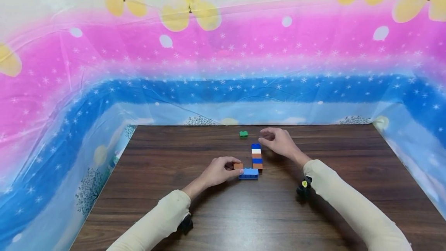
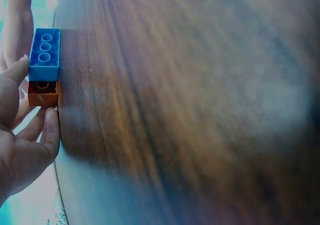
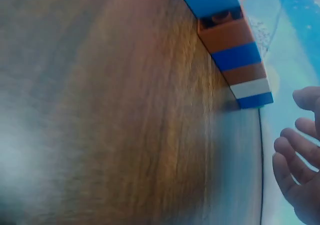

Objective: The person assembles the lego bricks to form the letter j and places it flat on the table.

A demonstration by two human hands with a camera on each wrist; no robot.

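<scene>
My left hand [image 1: 219,171] holds the left end of a joined building-brick piece, its thumb at the light blue brick [image 1: 249,174] and its fingers by an orange brick [image 1: 238,165]. The left wrist view shows the hollow undersides of the light blue brick [image 2: 44,74] and an orange brick [image 2: 42,99]. A column of orange, blue and white bricks [image 1: 256,156] runs back from the light blue brick's right end. Beside the column's far end is my right hand [image 1: 278,142], fingers loosely bent and holding nothing. In the right wrist view it stays apart from the white brick [image 3: 250,88].
A lone green brick [image 1: 243,134] stands near the back of the brown wooden table [image 1: 160,154], left of the right hand. Behind and along the sides hangs a patterned cloth [image 1: 223,88]. Dark devices [image 1: 304,189] are strapped under both wrists.
</scene>
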